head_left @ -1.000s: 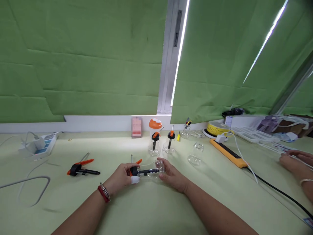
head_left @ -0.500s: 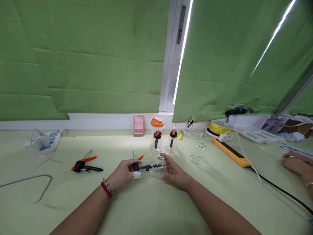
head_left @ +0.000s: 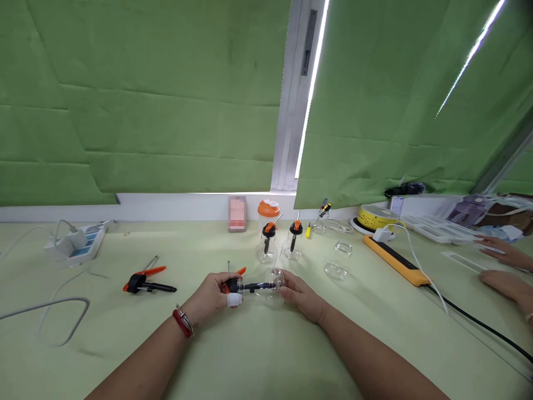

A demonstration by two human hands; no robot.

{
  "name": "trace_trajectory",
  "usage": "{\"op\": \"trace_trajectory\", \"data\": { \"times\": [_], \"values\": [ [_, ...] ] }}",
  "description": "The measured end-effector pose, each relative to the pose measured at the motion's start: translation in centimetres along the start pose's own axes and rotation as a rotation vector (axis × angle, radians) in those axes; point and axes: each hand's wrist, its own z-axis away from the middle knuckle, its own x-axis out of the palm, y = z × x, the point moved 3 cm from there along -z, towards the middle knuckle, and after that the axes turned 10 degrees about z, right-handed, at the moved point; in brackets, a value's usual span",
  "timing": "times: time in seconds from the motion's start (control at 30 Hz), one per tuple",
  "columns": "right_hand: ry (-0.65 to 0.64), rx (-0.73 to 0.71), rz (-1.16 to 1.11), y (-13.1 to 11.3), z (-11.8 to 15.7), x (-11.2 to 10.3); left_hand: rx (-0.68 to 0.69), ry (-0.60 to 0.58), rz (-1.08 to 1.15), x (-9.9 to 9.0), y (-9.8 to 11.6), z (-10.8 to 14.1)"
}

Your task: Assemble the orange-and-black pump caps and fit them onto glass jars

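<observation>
A clear glass bottle (head_left: 266, 297) lies sideways between my hands, its base to the right. My left hand (head_left: 210, 294), thumb wrapped in white tape, is closed around the black lid (head_left: 231, 285) with an orange lever at the bottle's neck. A black tube from the lid runs inside the glass. My right hand (head_left: 302, 296) grips the wide base end. On the table to the left lies a separate black lid (head_left: 137, 283) with orange lever, metal spout and black tube. Beyond my hands stand two lidded glass bottles (head_left: 266, 254) (head_left: 292, 253); a lidless glass bottle (head_left: 335, 271) is to the right.
An orange-capped shaker (head_left: 268, 208) and a pink-fronted box (head_left: 237, 214) stand at the back. Screwdrivers (head_left: 323, 208) stand in a glass. An orange power strip (head_left: 395, 261) and cables lie right, a white power strip (head_left: 85, 244) left. Another person's hands (head_left: 503, 283) are at far right.
My right hand's fingers have closed in around the bottle's base, where they were more spread before. At far right, another person's second hand has come into view, holding something pale.
</observation>
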Motion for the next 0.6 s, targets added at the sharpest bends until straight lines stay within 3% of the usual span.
{"op": "trace_trajectory", "data": {
  "times": [0.33, 0.6],
  "values": [
    [0.109, 0.025, 0.228, 0.0, -0.2, -0.3, 0.007, 0.016, -0.003, 0.0, -0.5, -0.2],
    [0.021, -0.024, -0.019, -0.4, -0.1, 0.4, 0.009, 0.072, 0.045, -0.9, -0.6, -0.7]
  ]
}}
